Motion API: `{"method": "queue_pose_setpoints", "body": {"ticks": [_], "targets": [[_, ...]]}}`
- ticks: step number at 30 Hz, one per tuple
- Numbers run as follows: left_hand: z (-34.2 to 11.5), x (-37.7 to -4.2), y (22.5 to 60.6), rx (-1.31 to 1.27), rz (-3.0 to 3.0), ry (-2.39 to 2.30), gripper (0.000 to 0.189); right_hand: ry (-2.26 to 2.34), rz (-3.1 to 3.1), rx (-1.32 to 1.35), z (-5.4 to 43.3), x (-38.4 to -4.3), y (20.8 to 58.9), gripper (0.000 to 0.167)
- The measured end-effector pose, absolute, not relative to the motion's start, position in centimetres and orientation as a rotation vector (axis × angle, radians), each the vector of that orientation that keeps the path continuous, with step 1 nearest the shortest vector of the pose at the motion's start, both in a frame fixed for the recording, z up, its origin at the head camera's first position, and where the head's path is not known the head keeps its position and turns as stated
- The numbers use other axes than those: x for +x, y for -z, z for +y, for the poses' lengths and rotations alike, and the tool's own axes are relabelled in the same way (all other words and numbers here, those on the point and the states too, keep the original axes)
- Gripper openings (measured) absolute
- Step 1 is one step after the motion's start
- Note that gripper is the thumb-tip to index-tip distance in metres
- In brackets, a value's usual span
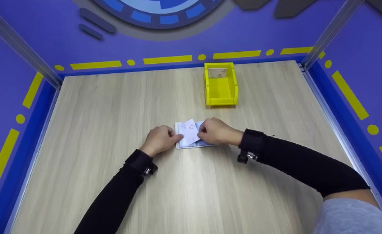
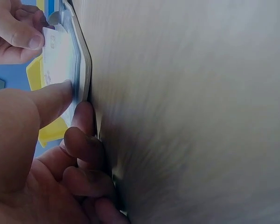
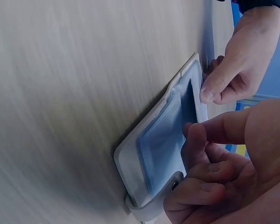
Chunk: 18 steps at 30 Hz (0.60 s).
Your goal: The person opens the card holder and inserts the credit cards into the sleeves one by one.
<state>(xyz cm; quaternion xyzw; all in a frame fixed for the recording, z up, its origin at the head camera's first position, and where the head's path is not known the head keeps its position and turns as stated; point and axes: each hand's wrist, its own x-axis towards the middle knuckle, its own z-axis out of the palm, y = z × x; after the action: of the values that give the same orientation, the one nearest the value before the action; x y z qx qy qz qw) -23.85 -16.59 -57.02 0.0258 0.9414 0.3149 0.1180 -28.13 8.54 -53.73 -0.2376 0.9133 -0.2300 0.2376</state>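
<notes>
A small card holder (image 1: pixel 205 143) lies spread on the table, with clear bluish sleeves (image 3: pixel 161 144) and a strap with a snap (image 3: pixel 151 209) on its cover. My left hand (image 1: pixel 160 139) grips its left side, thumb on top and curled fingers at the edge below. Between thumb and forefinger my right hand (image 1: pixel 216 131) pinches a white card (image 1: pixel 189 132) with reddish prints. The card sits tilted over the left half of the holder, its lower part near my left thumb. In the right wrist view the card is mostly hidden by fingers.
Beyond the holder stands a yellow bin (image 1: pixel 221 101), with a whitish printed card (image 1: pixel 217 73) against its back wall. The wooden table (image 1: pixel 113 107) is bounded by blue-purple panels (image 1: pixel 178 48) at the back and sides.
</notes>
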Motion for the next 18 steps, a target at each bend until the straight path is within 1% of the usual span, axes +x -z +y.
{"method": "queue_pose_setpoints", "body": {"ticks": [6,12,15,18], "targets": [[-16.5,-23.8,57.0,0.065,2.749,-0.91,0.053,0.594,2.485,-0.636,8.0,-27.9,53.9,0.033],[-16.6,-23.7,57.0,0.047,2.747,-0.899,0.049,0.586,2.455,-0.654,7.6,-27.8,54.0,0.04],[-16.6,-23.7,56.9,0.044,2.754,-0.888,0.047,0.565,2.458,-0.696,7.4,-27.7,54.0,0.04],[-16.6,-23.7,56.9,0.051,2.756,-0.881,0.048,0.525,2.463,-0.759,7.1,-27.6,54.1,0.037]]}}
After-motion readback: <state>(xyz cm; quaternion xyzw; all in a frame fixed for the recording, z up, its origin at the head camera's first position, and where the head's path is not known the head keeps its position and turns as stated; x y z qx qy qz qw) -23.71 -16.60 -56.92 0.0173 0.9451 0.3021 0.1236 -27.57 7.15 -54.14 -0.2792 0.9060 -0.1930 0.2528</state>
